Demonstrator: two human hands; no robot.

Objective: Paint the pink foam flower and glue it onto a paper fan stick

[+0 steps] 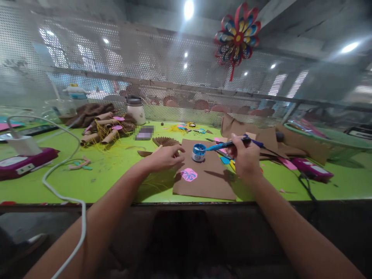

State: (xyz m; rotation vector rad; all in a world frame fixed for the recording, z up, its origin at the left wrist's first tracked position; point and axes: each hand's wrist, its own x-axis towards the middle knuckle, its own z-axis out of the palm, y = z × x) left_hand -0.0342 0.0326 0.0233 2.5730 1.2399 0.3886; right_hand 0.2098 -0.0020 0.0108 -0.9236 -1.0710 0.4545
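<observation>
My right hand (245, 157) is closed around a blue paintbrush (229, 144), whose tip reaches into a small pot of blue paint (198, 152). The pot stands on a brown sheet of paper (209, 176) on the green table. A pink paper shape (188, 174) with blue lines lies on that sheet in front of the pot. My left hand (165, 157) rests on the sheet's left edge, fingers curled loosely and pointing toward the pot; I cannot make out anything in them.
A folded brown paper fan (165, 141) lies behind my left hand. Rolled brown tubes (104, 128) and a white jar (136, 110) stand at the back left. Brown paper pieces (255, 130) and a green basket (328, 139) are on the right. A white cable (62, 170) crosses the left side.
</observation>
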